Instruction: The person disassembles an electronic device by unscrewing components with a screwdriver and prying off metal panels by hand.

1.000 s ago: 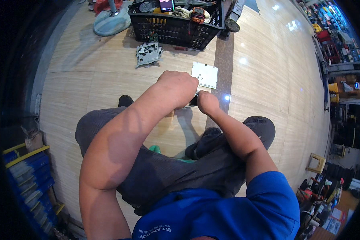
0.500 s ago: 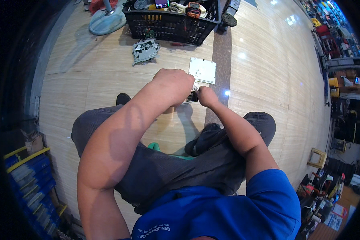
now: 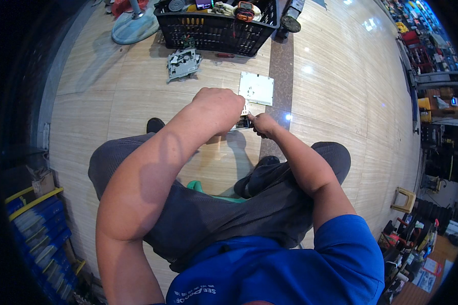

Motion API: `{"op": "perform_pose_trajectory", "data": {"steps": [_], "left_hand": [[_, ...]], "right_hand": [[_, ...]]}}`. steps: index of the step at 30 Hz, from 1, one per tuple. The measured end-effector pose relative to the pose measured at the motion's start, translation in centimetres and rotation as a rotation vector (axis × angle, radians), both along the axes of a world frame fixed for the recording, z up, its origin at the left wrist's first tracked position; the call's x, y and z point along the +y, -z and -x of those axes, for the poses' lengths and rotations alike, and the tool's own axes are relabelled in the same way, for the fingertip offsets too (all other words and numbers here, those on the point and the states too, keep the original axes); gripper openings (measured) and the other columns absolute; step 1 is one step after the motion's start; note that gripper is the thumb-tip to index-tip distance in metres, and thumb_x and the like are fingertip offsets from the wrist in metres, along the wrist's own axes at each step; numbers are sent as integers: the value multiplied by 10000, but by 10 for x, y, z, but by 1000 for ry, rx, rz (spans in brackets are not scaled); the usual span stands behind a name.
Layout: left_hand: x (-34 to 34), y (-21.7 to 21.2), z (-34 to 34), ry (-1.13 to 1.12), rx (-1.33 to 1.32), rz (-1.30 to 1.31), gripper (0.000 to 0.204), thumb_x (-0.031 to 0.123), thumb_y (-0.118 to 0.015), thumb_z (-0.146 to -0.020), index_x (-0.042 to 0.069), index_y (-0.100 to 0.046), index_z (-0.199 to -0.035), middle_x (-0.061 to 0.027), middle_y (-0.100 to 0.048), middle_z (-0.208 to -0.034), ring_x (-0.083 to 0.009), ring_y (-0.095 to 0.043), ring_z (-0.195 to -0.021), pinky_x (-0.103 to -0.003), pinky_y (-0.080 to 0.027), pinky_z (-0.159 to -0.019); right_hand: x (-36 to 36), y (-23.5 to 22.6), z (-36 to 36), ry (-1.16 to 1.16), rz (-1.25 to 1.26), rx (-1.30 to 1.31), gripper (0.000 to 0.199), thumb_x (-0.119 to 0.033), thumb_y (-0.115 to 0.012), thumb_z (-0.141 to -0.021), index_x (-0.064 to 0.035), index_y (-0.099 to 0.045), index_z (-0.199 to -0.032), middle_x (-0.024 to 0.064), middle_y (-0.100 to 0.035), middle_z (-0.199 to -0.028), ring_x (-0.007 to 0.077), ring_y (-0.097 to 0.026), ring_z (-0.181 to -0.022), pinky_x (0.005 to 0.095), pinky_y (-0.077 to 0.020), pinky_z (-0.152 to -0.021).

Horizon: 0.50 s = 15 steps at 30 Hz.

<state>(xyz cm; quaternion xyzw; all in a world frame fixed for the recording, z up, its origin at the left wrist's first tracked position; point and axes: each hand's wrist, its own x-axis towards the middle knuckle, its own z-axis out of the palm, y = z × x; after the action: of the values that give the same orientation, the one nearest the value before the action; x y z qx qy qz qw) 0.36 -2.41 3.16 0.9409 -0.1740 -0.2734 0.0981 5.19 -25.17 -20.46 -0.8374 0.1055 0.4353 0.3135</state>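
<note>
Both hands meet over a small boxy electronic unit point(image 3: 242, 123), dark inside with a pale metal part at its top. My left hand point(image 3: 220, 109) is bent over the unit's left side, closed; its fingertips and whatever they grip are hidden behind the hand. At the unit's right edge, my right hand point(image 3: 264, 125) has its thumb by the pale part and its other fingers curled underneath, gripping the side. Just beyond the hands, a flat whitish metal cover plate point(image 3: 257, 89) with small holes lies on the floor.
A grey metal mechanism point(image 3: 183, 64) lies farther left on the tiled floor. Behind it stands a black plastic crate point(image 3: 216, 31) full of tools, with a red-handled tool point(image 3: 225, 55) before it. A round stand base point(image 3: 136, 28) is at far left, a small stool point(image 3: 403, 200) at right.
My right hand has shifted slightly at the unit's edge, its curled fingers now showing below. More of the pale part is visible between the hands. My left hand stays nearly still.
</note>
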Motion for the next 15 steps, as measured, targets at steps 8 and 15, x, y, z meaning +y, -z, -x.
{"op": "perform_pose_trajectory", "data": {"steps": [8, 15], "left_hand": [[1, 7, 1, 3, -20, 6, 260, 241, -692, -944, 47, -666, -1116, -172, -728, -1039, -349, -700, -1015, -458, -558, -866], [0, 7, -1, -10, -31, 7, 234, 192, -679, -916, 71, -697, -1115, -159, -738, -1064, -330, -712, -1027, -450, -570, -863]], "right_hand": [[-6, 9, -6, -101, 30, -92, 564, -517, -581, -1013, 22, -693, -886, 75, -619, -695, 163, -533, -501, 351, -426, -422], [2, -2, 1, -435, 128, -668, 356, -334, -661, -957, 20, -691, -965, 235, -721, -878, 404, -708, -824, 501, -558, -732]]}}
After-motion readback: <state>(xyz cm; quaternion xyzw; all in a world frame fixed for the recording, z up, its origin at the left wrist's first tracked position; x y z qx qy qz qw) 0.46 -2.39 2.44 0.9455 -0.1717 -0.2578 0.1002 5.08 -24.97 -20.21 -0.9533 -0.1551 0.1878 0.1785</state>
